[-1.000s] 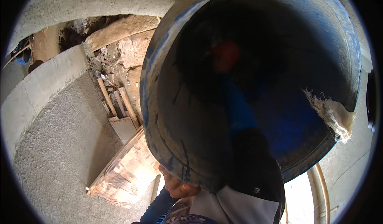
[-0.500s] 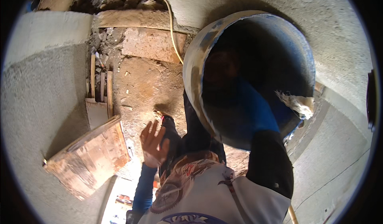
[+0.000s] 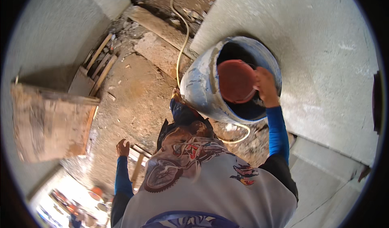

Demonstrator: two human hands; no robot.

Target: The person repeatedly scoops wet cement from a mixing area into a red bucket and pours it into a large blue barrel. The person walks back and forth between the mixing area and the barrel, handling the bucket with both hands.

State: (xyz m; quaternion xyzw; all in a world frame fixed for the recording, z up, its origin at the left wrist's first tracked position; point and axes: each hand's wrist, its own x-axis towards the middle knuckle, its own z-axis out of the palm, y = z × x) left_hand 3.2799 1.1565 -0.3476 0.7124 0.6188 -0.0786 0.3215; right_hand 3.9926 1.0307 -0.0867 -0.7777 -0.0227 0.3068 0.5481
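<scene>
A tall blue-grey drum, its side smeared with dried mortar, stands in front of me to the right. My right hand is at its mouth, closed on the rim of a round red tub. The tub sits within the drum's opening, and the dark inside of the drum shows around it. What the tub contains, if anything, I cannot make out. My left hand hangs out to the left above the dirt floor, fingers loosely apart and holding nothing.
A pale yellow hose runs past the drum and loops beside its base. At left are a wooden panel and several wood strips by a plastered wall. A broad grey wall rises on the right. Boards lie ahead.
My right hand has come up from deep inside the drum, and the red tub is now plainly visible in it. The left hand has moved outward to the left. My view has turned and shifted.
</scene>
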